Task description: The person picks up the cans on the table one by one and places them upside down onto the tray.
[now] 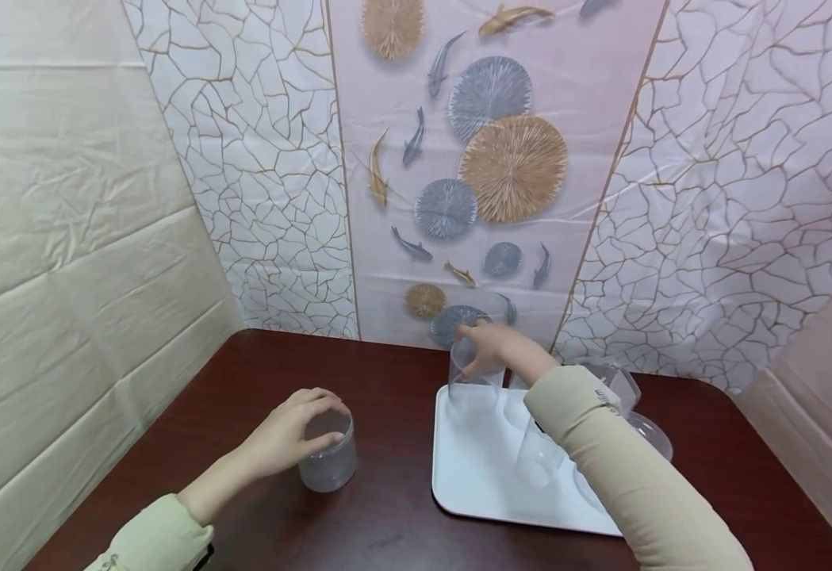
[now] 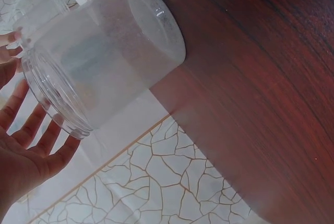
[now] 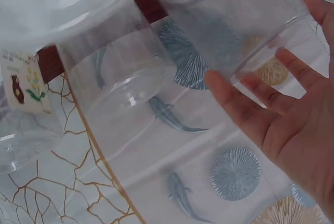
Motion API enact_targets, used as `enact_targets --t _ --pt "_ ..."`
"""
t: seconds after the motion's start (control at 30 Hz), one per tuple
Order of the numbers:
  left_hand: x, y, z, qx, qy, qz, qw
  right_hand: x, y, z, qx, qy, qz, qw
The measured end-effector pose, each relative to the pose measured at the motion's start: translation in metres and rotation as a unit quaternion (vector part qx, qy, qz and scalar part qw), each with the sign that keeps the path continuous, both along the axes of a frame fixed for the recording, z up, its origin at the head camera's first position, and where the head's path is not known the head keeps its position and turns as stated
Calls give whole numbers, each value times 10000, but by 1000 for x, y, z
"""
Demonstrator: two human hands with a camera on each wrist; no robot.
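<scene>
My left hand [image 1: 283, 432] holds a clear plastic jar [image 1: 331, 469] from above by its rim, on the dark table left of the tray. In the left wrist view its fingers spread round the ridged mouth of the jar [image 2: 104, 51], whose walls look hazy. My right hand [image 1: 504, 349] reaches across the white tray [image 1: 473, 488] and grips the rim of a second clear jar [image 1: 476, 394] at the tray's back left corner. The right wrist view shows thumb and fingers round the mouth of this jar [image 3: 209, 31].
Several more clear containers share the tray, among them a clear jar [image 1: 538, 460] near its middle. My right sleeve [image 1: 637, 476] partly covers them. One container bears a picture label [image 3: 26, 83]. Patterned cloth [image 1: 287, 198] hangs behind the brown table [image 1: 387, 523].
</scene>
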State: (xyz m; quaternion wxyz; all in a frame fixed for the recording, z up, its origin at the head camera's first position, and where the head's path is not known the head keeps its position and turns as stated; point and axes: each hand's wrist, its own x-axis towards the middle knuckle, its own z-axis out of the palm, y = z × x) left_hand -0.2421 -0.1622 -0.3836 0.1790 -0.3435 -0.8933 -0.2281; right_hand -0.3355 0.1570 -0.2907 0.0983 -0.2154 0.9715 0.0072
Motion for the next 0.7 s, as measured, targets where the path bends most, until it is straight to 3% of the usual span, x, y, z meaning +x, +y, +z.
enact_targets --t 0.2,0.7 --pt "0 2 -1 -39 0 51 10000 1 -8 -6 190 -12 -208 9996" --pt "0 6 -1 -65 -71 -32 9999 4 -11 -22 -96 -435 -740 9963"
